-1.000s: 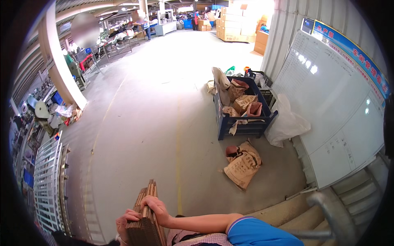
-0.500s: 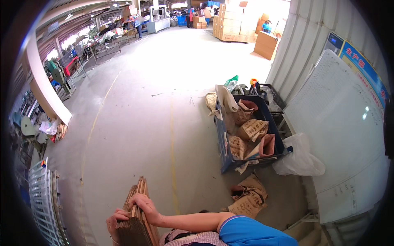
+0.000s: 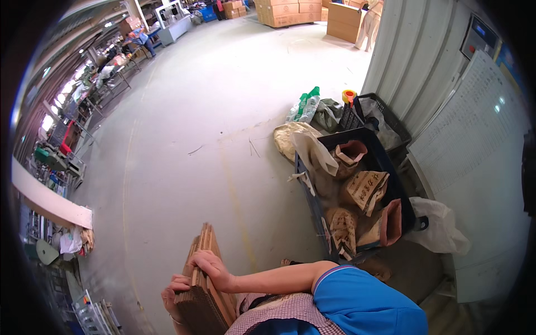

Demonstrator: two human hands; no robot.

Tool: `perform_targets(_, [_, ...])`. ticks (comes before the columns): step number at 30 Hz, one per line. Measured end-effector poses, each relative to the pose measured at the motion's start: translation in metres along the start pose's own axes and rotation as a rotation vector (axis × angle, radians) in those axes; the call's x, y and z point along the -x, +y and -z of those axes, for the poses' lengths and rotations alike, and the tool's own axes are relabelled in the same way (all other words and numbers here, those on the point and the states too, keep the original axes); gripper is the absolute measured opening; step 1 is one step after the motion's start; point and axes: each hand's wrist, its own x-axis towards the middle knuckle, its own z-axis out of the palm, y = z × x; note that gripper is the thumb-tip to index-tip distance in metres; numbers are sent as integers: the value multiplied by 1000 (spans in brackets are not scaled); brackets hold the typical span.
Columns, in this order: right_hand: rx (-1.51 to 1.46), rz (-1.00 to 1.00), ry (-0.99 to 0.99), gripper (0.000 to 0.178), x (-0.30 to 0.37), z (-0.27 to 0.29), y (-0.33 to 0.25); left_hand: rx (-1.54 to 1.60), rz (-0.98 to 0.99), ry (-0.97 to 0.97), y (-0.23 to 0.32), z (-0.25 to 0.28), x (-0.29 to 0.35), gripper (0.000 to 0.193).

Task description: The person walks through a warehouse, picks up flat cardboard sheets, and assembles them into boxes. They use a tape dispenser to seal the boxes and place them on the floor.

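Note:
A bundle of flattened brown cardboard [image 3: 204, 310] stands on edge against my body, low in the head view. My right hand [image 3: 213, 270] reaches across from the blue sleeve and curls its fingers over the top edge of the sheets. On the outer left side, my left hand [image 3: 175, 293] grips the same bundle, its fingers hooked over the edge. Both hands are closed on the cardboard. The bundle's lower part runs out of the picture.
To the right stands a dark blue crate [image 3: 314, 209] holding several brown paper sacks [image 3: 365, 190]. A black basket [image 3: 391, 125], a white plastic bag [image 3: 438, 226] and a whiteboard [image 3: 474, 167] are beside it. A pillar [image 3: 50, 198] rises at left; stacked cartons [image 3: 287, 12] stand far ahead.
The crate, pillar and wall have come nearer as I move forward along the floor. The sack on the floor has mostly passed behind my arm. Both hands keep their hold on the cardboard.

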Motion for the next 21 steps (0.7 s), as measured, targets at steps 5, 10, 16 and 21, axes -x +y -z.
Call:
perform_targets(5, [-4,10,-9,30,-136,45,59,42,-12,48,-40,-17,-151,48])
perform_targets(10, [19,-31,85,30,-263,103,127,86,123,29,-104,-19,-289,37])
perform_targets(16, [12,16,102,29,-452,161,141,187,27,102,-124,-42,-493,49])
perform_targets(21, [32,-11,76,32,-565,243,181,83,-29,-163,-173,-59,-641,48])
